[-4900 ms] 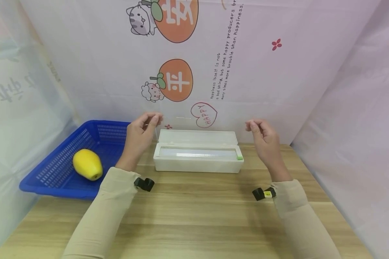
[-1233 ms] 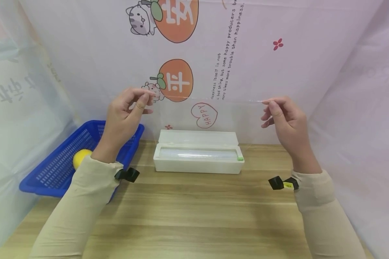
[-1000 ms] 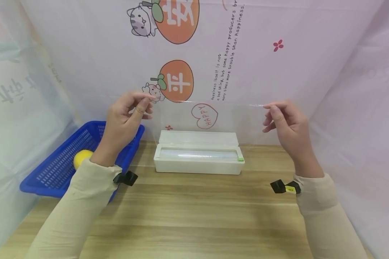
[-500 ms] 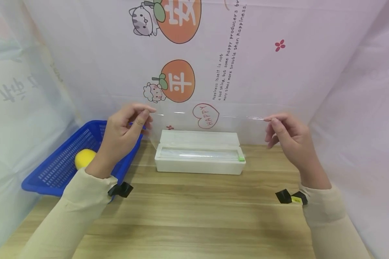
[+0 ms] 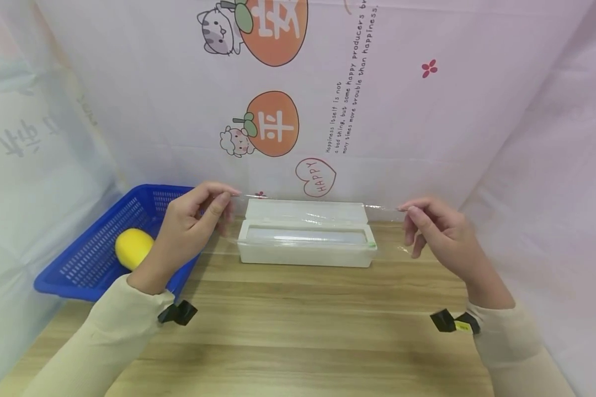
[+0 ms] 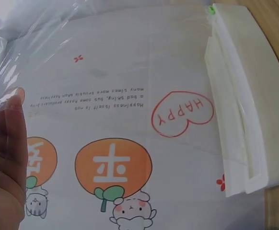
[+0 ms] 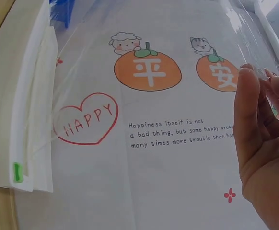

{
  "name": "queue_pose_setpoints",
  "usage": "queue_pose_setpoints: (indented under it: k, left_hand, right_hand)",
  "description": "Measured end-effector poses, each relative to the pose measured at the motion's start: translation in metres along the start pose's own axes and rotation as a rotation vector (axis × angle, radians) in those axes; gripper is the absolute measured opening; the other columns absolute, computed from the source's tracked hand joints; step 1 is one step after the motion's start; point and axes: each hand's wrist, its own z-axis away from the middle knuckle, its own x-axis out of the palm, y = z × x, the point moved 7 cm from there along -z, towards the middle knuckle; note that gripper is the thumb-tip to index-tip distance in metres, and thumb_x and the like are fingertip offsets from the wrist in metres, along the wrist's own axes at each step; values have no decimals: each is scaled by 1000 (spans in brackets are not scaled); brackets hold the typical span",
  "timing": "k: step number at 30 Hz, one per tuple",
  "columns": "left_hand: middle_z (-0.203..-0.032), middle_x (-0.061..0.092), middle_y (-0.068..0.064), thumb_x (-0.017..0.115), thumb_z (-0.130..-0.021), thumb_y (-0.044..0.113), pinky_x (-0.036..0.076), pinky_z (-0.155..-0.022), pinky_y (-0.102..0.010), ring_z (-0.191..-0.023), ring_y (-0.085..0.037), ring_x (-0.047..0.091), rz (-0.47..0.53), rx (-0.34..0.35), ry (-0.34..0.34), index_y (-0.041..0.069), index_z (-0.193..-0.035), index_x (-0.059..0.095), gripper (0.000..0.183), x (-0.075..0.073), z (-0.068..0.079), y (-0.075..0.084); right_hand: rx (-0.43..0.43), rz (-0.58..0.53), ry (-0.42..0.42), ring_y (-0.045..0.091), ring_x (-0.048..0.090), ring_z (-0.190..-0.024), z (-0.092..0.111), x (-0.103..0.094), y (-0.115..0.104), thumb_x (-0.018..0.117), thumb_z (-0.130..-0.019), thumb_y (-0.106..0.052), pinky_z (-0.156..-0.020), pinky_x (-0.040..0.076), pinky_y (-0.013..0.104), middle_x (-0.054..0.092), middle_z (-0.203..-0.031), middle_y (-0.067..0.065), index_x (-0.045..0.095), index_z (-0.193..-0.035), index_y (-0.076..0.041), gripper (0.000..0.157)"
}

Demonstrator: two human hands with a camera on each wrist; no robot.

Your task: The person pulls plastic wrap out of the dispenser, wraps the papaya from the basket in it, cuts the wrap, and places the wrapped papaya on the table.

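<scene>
A sheet of clear plastic wrap [image 5: 318, 216] is stretched between both hands in front of a long white wrap dispenser box [image 5: 303, 255]. My left hand [image 5: 191, 226] pinches one corner between thumb and index finger. At the opposite corner my right hand [image 5: 439, 231] does the same, with its other fingers loosely bent. The box's lid [image 5: 305, 210] stands up at the back, and the roll shows inside; a green cutter tab [image 5: 371, 244] sits at its right end. In the left wrist view the film [image 6: 39, 52] runs from the fingers toward the box.
At the left a blue plastic basket [image 5: 74, 275] holds a yellow mango-like fruit [image 5: 134, 248], partly hidden by the left forearm. White printed sheets hang behind and at both sides. The wooden tabletop [image 5: 308, 325] runs in front of the box.
From low near the box, both hands rose and spread apart, drawing out the film; over the last second they have come down with it toward the box. More of the fruit shows again.
</scene>
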Motion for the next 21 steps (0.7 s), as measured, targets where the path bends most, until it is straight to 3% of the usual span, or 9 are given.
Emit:
queue_pose_setpoints:
  k: [4, 11, 15, 21]
  left_hand:
    - [-80, 61, -5, 51, -100, -9, 53, -51, -25, -58, -15, 59, 46, -26, -23, 6, -114, 68, 27, 6, 7, -2]
    - [-82, 60, -4, 50, -101, -9, 56, -51, -28, -63, -15, 61, 60, -40, -80, 8, -116, 67, 29, 16, 15, -4]
    - [-83, 61, -4, 50, -103, -4, 57, -51, -30, -63, -15, 62, 66, -89, -95, 10, -116, 66, 26, 20, 20, -8]
    - [-86, 63, 1, 50, -103, -2, 58, -53, -32, -65, -16, 65, 60, -121, -132, 13, -116, 67, 26, 26, 29, -14]
  right_hand:
    - [44, -7, -20, 15, 59, -59, 7, 3, 1, 43, -98, 17, -40, 49, 27, 57, -78, 11, 61, -112, 10, 24]
    - [158, 88, -121, 19, 59, -60, 17, 13, 9, 44, -103, 8, -45, 52, 32, 58, -80, 5, 62, -118, 0, 25]
    - [206, 123, -133, 18, 61, -60, 21, 14, 14, 45, -104, 3, -48, 54, 33, 59, -80, 3, 63, -118, -6, 24]
    - [204, 178, -158, 17, 63, -60, 28, 14, 13, 49, -103, 4, -53, 55, 30, 62, -77, 1, 65, -114, -11, 25]
